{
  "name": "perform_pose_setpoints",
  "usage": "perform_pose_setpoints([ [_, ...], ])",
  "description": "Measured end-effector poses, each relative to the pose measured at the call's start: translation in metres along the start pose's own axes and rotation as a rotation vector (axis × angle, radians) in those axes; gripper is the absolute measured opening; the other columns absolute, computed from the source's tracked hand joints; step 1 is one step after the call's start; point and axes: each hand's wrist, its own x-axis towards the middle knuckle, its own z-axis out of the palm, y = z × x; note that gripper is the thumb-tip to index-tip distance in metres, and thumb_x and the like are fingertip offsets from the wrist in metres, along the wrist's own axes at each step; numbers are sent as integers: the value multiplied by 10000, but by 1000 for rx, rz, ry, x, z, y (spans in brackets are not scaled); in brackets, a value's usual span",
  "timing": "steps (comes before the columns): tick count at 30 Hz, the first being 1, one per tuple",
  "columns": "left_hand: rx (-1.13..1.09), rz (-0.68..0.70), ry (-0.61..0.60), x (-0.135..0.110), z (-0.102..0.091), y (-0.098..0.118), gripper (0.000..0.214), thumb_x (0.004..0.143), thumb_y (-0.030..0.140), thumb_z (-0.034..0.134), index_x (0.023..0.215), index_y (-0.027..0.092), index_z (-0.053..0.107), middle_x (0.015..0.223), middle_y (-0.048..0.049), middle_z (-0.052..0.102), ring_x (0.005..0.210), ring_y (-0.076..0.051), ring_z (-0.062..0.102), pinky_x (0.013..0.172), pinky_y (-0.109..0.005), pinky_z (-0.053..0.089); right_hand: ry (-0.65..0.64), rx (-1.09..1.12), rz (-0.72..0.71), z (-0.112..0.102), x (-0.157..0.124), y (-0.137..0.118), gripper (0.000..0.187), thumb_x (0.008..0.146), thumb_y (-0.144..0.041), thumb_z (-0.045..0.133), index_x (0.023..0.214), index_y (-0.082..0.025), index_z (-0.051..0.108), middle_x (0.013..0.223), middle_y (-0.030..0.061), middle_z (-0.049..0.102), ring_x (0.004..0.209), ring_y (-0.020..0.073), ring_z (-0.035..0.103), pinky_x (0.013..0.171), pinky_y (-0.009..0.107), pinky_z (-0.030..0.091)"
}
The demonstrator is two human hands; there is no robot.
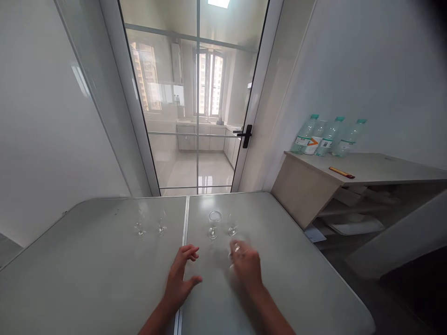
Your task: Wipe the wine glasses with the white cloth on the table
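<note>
Several small clear stemmed glasses stand on a grey folding table (104,270): two at left (140,226) (161,224), one in the middle (214,224) and one beside it (233,225). My right hand (246,269) is blurred by motion and closed around another clear glass (236,250) just above the tabletop. My left hand (181,277) hovers over the table's centre seam, fingers apart and curled, holding nothing.
A glass door (197,102) with a black handle (246,135) stands behind the table. At right, a wooden shelf unit (377,170) carries several plastic water bottles (326,136) and an orange-handled tool (341,172). The table's right edge borders a gap to the shelf.
</note>
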Motion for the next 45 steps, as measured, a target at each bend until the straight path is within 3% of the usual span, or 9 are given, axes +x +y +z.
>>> perform_pose_setpoints([
  [3,17,-56,18,2,-5,-1,333,900,513,643,1080,235,679,989,-70,596,838,-221,611,779,-351,524,117,-51,197,-21,44,42,383,922,-465,546,767,-199,774,735,116,760,692,251,672,684,308,446],
  [7,-31,-191,37,1,-6,-6,277,953,465,568,863,206,601,886,-34,535,738,-174,519,667,-271,439,94,-83,222,-26,84,86,356,862,-445,580,860,-179,817,956,156,794,936,305,727,834,342,498],
  [18,-114,-352,140,4,-3,-2,445,965,509,523,665,180,499,639,28,386,559,-114,331,520,-230,292,-6,-181,245,-14,97,116,356,837,-423,604,966,-176,825,1075,163,779,1057,328,708,897,358,488],
  [23,-50,-381,397,11,-17,-1,342,974,470,510,795,185,566,641,40,436,547,-114,389,518,-225,335,-34,-254,255,-12,90,112,376,861,-435,588,1030,-188,815,1046,151,786,1018,310,711,869,340,482],
  [28,88,-313,777,37,-63,-6,98,921,251,483,933,201,567,765,29,518,649,-127,485,618,-236,418,-54,-320,305,-13,88,107,396,867,-473,575,1078,-217,791,1071,129,778,1016,301,697,840,334,488],
  [33,462,-322,1074,50,-109,-34,337,710,83,616,1003,201,498,1002,-8,467,881,-154,501,862,-321,434,-83,-368,360,-22,85,100,581,827,-552,606,1241,-149,678,1140,190,733,1034,337,675,850,376,492],
  [38,480,-347,892,49,-122,-62,576,703,217,789,1165,201,445,1164,-68,469,1032,-208,534,929,-390,466,-83,-439,343,-37,60,100,696,853,-564,542,1284,-17,571,1231,295,626,1154,390,603,901,429,495],
  [41,420,-430,740,55,-124,-77,761,682,383,867,1265,200,412,1311,-138,483,1202,-281,542,995,-445,462,-98,-558,385,-50,36,99,513,941,-447,362,1219,-129,653,1318,250,574,1214,414,549,941,513,464],
  [45,361,-407,710,67,-129,-91,796,693,399,873,1313,220,408,1325,-156,574,1275,-312,553,1062,-475,428,-206,-522,372,-72,15,96,465,878,-494,460,1158,-206,694,1199,213,664,1175,409,585,932,510,469],
])
